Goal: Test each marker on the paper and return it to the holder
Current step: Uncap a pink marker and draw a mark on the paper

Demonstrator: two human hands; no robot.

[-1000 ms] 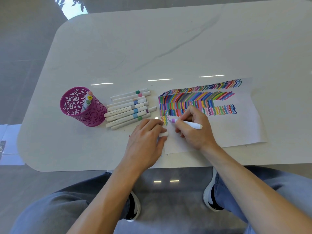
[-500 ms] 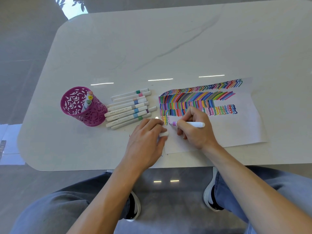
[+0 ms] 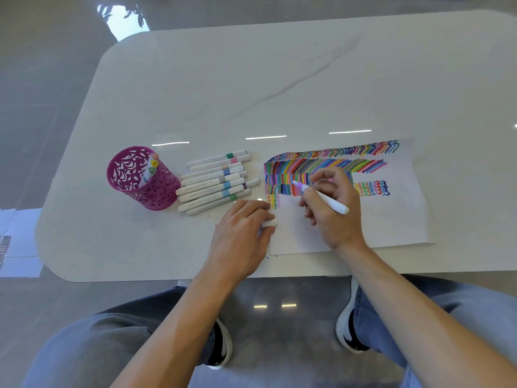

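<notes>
- The right hand sits in the centre-right of the frame, above the paper. Its thumb and fingers are curled around a white marker, gripping it near the front end.
- The marker is uncapped and has a purple collar behind the tip. The tip points to the upper left of the frame and lies over the lower rows of coloured strokes. Whether the tip touches the sheet cannot be told. The white rear end projects toward the lower right, past the knuckles.
- The left hand rests palm-down on the table at the left edge of the paper. Its fingers are curled and pinch a small white cap, whose end shows at the fingertips.
- The paper lies flat on the right half of the table, near the front edge. Its upper part is filled with rows of multicoloured strokes and wavy lines; the lower part is blank.
- The holder is a magenta perforated cup, standing upright at the left of the frame, well apart from the paper. A few stored markers lean against its right inner wall.
- A group of capped loose markers lies side by side on the table between the holder and the paper. Each has a white barrel with a coloured band. The nearest ends lie just beside the holder.
- Grey trousers and dark shoes show below the table edge at the bottom of the frame.
</notes>
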